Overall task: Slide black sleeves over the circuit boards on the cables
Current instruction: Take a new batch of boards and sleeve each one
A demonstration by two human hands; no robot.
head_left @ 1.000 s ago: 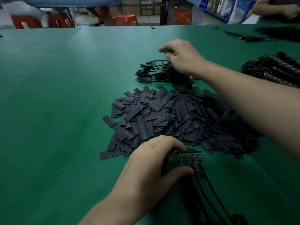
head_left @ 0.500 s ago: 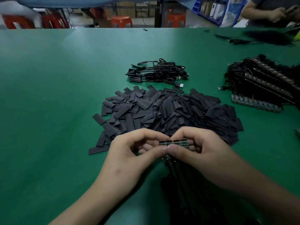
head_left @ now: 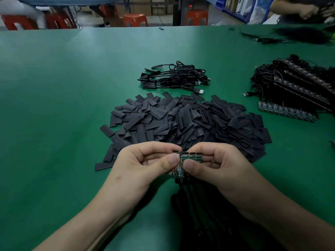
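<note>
Both hands hold a small strip of joined green circuit boards (head_left: 188, 156) just above the green table, near its front. My left hand (head_left: 145, 165) pinches the strip's left end between thumb and fingers. My right hand (head_left: 215, 163) pinches the right part, thumb on the front. The strip looks bent at the seam between the two thumbs. Black cables (head_left: 190, 200) hang from the boards towards me. A big heap of flat black sleeves (head_left: 188, 122) lies right behind the hands.
A bundle of sleeved cables (head_left: 174, 78) lies beyond the heap. At the right sits a stack of board strips with cables (head_left: 297, 89). Another person's hands (head_left: 308, 9) work at the far right corner. Red stools (head_left: 135, 19) stand past the table's far edge.
One second ago my right hand reached to the far cable bundle while the left held the boards on the table. Now both hands pinch the strip, and it has bent between the thumbs.
</note>
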